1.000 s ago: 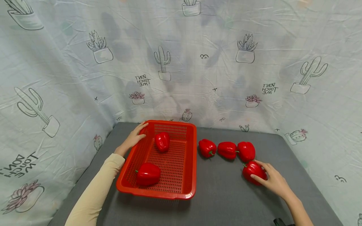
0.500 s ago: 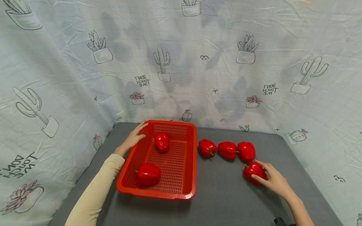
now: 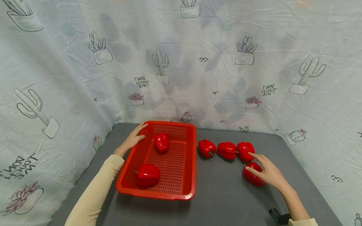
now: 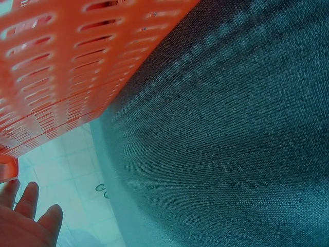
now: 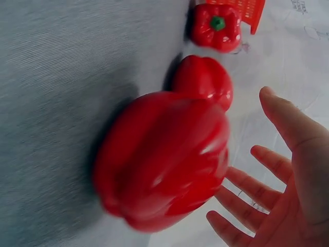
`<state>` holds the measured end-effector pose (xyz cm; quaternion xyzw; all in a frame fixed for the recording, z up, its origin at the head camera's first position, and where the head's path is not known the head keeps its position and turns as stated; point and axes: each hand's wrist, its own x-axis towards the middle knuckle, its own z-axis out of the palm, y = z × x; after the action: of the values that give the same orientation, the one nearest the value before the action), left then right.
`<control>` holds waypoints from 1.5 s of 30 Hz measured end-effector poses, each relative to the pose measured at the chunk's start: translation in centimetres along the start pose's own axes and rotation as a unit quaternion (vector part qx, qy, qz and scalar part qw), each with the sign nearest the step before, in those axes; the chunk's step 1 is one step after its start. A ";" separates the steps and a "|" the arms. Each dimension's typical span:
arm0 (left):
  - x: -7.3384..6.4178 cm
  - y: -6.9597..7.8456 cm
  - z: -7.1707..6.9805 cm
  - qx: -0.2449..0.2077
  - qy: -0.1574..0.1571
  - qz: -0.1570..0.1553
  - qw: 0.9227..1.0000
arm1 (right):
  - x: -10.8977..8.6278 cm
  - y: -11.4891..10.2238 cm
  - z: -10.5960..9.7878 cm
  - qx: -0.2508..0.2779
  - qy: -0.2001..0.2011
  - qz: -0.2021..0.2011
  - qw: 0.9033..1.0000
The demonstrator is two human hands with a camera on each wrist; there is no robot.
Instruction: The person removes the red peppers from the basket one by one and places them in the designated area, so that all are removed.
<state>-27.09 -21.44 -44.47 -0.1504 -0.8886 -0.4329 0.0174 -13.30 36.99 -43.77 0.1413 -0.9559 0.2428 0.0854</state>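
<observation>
My right hand [image 3: 268, 174] hovers over the nearest red bell pepper [image 3: 253, 177], fingers spread and holding nothing. In the right wrist view this bell pepper [image 5: 162, 159] looks large, resting on the table, with the thumb and fingers [image 5: 254, 190] off to one side. Behind it a second bell pepper [image 3: 244, 151] lies at the right end of a row. On the left, my left hand [image 3: 132, 139] rests on the side rim of a red plastic basket [image 3: 193, 163], its fingers fairly straight. Two bell peppers [image 3: 148, 174] lie inside the basket, apart from each other.
Two more bell peppers [image 3: 227, 150] continue the row towards the basket. A grey cloth covers the table [image 3: 220, 201]. A curtain [image 3: 181, 62] with cactus drawings hangs around its back and sides. A dark object [image 3: 278, 216] shows beside the right wrist.
My right hand has let go of the nearest bell pepper and lifted slightly up and away, fingers opening. The left hand, the basket and the other bell peppers stay as they were.
</observation>
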 end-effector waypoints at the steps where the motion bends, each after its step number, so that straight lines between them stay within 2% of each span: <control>1: 0.0 0.0 0.0 0.001 0.000 0.000 1.000 | 0.3 -0.2 0.0 0.000 -0.003 0.000 1.000; 9: -0.2 0.2 0.1 0.007 0.003 0.006 1.000 | 1.9 -1.9 0.0 -0.005 -0.016 -0.004 1.000; 17: -0.2 0.4 0.0 0.000 0.000 0.007 1.000 | 3.6 -3.4 0.5 -0.007 -0.014 -0.036 0.999; 35: -0.3 0.4 0.0 -0.018 0.001 0.007 1.000 | 7.0 -7.0 2.5 0.027 -0.035 -0.075 0.996; 45: -0.1 0.3 0.1 0.002 0.005 0.003 1.000 | 8.5 -8.6 3.9 0.044 -0.040 -0.098 0.993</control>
<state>-26.91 -21.15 -44.31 -0.1512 -0.8887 -0.4322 0.0236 -19.07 25.91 -41.41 0.2473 -0.9287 0.2688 0.0644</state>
